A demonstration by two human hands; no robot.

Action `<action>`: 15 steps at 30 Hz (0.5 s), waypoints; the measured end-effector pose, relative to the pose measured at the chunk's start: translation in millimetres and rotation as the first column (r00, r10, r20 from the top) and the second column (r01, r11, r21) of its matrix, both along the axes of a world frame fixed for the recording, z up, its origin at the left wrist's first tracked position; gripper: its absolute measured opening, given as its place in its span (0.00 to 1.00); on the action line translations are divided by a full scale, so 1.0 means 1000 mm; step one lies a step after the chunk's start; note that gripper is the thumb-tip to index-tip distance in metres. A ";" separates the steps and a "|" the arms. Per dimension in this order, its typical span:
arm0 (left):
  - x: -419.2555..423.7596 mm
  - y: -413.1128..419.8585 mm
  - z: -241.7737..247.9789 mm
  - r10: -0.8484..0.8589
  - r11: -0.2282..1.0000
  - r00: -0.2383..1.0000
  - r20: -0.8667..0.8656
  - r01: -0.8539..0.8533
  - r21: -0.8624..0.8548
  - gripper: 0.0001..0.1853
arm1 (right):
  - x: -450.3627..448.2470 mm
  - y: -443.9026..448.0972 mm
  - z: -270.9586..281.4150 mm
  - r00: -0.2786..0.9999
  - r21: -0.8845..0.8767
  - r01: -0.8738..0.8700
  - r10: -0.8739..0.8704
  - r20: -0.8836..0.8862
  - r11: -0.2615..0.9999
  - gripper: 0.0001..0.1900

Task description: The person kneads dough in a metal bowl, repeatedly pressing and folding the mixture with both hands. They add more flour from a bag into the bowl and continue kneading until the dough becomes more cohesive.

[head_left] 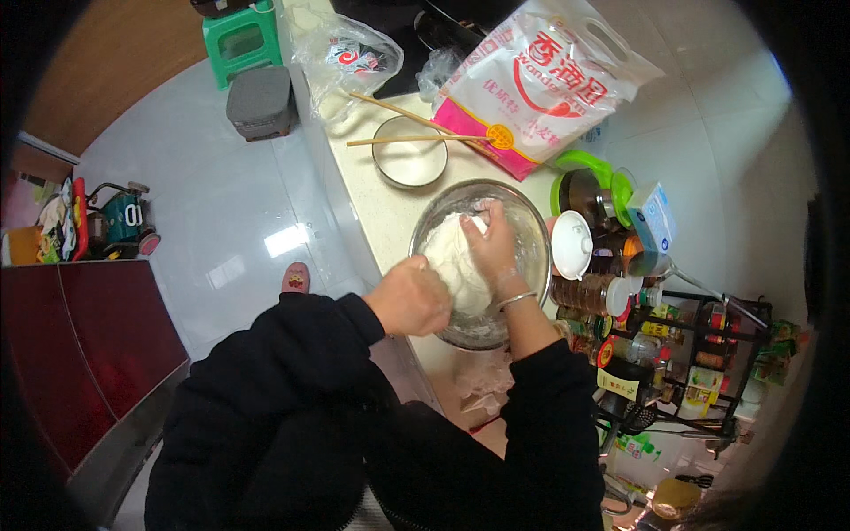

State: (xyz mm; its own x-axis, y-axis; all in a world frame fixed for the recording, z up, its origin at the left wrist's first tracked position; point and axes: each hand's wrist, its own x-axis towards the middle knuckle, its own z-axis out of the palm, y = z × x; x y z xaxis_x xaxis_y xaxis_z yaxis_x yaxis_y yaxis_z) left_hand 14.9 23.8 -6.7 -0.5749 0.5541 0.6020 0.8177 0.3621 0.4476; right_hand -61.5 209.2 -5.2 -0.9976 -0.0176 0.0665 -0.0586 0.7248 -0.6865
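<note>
A lump of pale dough (458, 272) lies in a stainless steel bowl (533, 232) on the counter. My left hand (413, 297) is balled into a fist at the bowl's left side, its knuckles against the dough. The underside of that fist is hidden. From the right, my right hand (495, 249) wraps round the far side of the dough, with thumb and fingers curled onto it. White flour clings to its fingers, and the wrist wears a metal bangle (516, 300). Floury smears coat the bowl's inner wall.
Beyond the bowl stand a white bowl (410, 156), a pair of chopsticks (398, 141) across it, and a flour bag (531, 86). A white lid (571, 245), a green-lidded glass pot (584, 192) and a seasoning rack (690, 358) crowd the right. Left, the counter's edge drops to the tiled floor (219, 186).
</note>
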 end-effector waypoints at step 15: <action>0.006 0.014 -0.018 0.044 0.992 0.999 -0.012 -0.042 0.121 0.08 | 0.047 -0.001 0.019 0.923 0.068 -0.384 0.383 0.028 0.921 0.17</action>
State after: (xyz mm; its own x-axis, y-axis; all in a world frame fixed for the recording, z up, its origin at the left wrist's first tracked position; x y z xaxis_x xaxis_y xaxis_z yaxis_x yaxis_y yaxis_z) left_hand 21.1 37.4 -25.0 -0.5872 0.4520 0.6715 0.8093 0.3410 0.4782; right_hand -14.4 208.2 13.7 -0.9145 -0.4029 0.0374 -0.3326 0.6957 -0.6367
